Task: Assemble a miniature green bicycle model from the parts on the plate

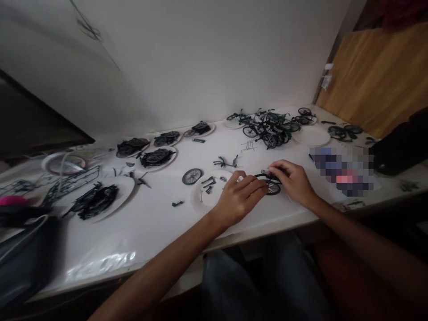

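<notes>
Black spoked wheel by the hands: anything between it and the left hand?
Nothing visible. The left hand overlaps the left edge of the black spoked wheel in this view; actual contact is too unclear to tell. The white plate lies on the hand's far side from the wheel.

I'm watching a dim, greyish, slightly soft view, with glare glinting off the table (143, 232) at near left, deep shadow filling the space below, wide-angle stretch pulling the margins, and coarse pixels masking a patch (344, 171) at right.
</notes>
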Motion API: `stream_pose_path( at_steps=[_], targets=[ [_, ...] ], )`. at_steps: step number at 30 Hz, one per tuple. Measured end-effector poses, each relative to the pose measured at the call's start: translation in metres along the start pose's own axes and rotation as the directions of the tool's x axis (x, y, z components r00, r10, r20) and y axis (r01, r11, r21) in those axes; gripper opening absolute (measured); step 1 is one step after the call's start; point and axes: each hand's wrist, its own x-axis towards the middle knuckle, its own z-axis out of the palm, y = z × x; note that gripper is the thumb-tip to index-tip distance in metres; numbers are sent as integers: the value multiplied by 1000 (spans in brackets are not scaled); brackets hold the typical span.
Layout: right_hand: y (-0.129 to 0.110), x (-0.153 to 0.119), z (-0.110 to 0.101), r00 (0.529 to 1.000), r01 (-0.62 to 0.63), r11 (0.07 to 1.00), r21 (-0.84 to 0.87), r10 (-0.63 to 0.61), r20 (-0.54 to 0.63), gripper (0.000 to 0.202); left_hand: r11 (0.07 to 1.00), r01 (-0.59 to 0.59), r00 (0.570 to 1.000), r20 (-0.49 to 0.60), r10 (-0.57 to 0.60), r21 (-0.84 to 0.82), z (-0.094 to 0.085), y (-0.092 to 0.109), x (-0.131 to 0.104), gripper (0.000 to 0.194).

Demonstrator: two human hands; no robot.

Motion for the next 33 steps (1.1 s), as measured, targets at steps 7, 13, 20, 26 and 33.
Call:
stream_pose_path(
  at_steps=[7, 13, 20, 26, 33],
  targets=[
    [-6, -2, 1, 1000, 2, 1000, 15, -2, 31, 16, 1000, 18, 1000, 4, -18, -16, 11, -3, 0, 14],
    [-5, -2, 3, 999, 5, 1000, -7, -5, 38, 17, 997, 65, 998, 22, -64, -39, 16, -3, -2, 19],
    [-5, -3, 3, 999, 13, 1000, -25, -12, 47, 15, 995, 93, 995, 42, -92, -19, 15, -5, -2, 16],
    [-9, -4, 2, 998, 28, 999, -30, -27, 49, 15, 998, 65, 998, 21, -64, -19, 16, -6, -3, 14],
    [-9, -3, 1, 998, 43, 998, -38, -40, 56, 14, 998, 62, 998, 18, -62, -19, 16, -5, -3, 15]
  ],
)
